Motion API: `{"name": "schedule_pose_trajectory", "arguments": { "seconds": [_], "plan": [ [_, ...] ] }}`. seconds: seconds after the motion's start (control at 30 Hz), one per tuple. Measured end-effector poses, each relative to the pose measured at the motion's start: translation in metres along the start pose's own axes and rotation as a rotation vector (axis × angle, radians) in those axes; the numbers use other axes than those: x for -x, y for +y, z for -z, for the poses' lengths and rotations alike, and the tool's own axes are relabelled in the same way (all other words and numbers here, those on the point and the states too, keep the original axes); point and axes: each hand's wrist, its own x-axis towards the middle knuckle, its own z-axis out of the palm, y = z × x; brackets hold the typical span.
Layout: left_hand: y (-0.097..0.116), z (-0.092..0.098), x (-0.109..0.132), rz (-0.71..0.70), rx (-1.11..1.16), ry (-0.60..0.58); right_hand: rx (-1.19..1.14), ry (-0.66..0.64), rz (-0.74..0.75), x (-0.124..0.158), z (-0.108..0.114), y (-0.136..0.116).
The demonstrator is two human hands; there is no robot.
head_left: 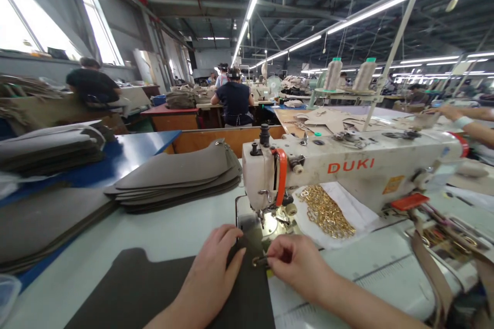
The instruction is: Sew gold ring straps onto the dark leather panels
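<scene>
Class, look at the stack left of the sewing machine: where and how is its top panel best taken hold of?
Probably by the left end of the top panel's near edge, coming from the near left, thumb above and fingers beneath. It lies flat, and the layered edges show there; the stack's right end sits close to the machine, leaving less room.

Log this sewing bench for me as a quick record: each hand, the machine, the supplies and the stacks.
Left hand: on the dark panel
Right hand: pinching a small strip with a metal end, near the needle
Sewing machine: white, marked DUKI
Gold pieces: piled on a white sheet
Stack: grey-brown panels, left of the machine
Thread: two spools, upright on a stand
</scene>
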Motion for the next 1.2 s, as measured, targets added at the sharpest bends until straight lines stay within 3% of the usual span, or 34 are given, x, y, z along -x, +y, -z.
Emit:
{"name": "schedule_pose_trajectory", "arguments": {
  "seconds": [0.1, 0.2, 0.4, 0.6, 0.77, 0.93, 1.13, 1.2],
  "plan": [
    [-0.002, -0.008, 0.004, -0.113, -0.226, -0.012, -0.112, -0.038, -0.126, -0.002, 0.006, -0.001],
    [0.001, -0.014, 0.011, -0.11, -0.32, -0.005, -0.207, -0.103, -0.267, -0.01, 0.006, -0.007],
    [0.006, -0.012, 0.017, -0.076, -0.284, 0.01, -0.187, -0.2, -0.349, -0.035, -0.001, -0.018],
    [0.012, -0.01, 0.011, -0.248, -0.206, -0.014, -0.138, -0.324, -0.373, -0.044, 0.006, -0.027],
    [0.016, -0.015, 0.001, -0.341, -0.298, -0.079, -0.071, -0.371, -0.357, -0.048, 0.009, -0.026],
    [0.015, -0.019, -0.004, -0.394, -0.284, -0.05, 0.045, -0.39, -0.305, -0.055, 0.008, -0.022],
    [0.013, -0.018, -0.007, -0.382, -0.229, -0.063, 0.239, -0.233, -0.122, -0.038, 0.009, -0.018],
    [0.012, -0.019, -0.006, -0.373, -0.212, -0.05, 0.323, -0.174, 0.022, -0.026, 0.013, -0.013]
  ]
}}
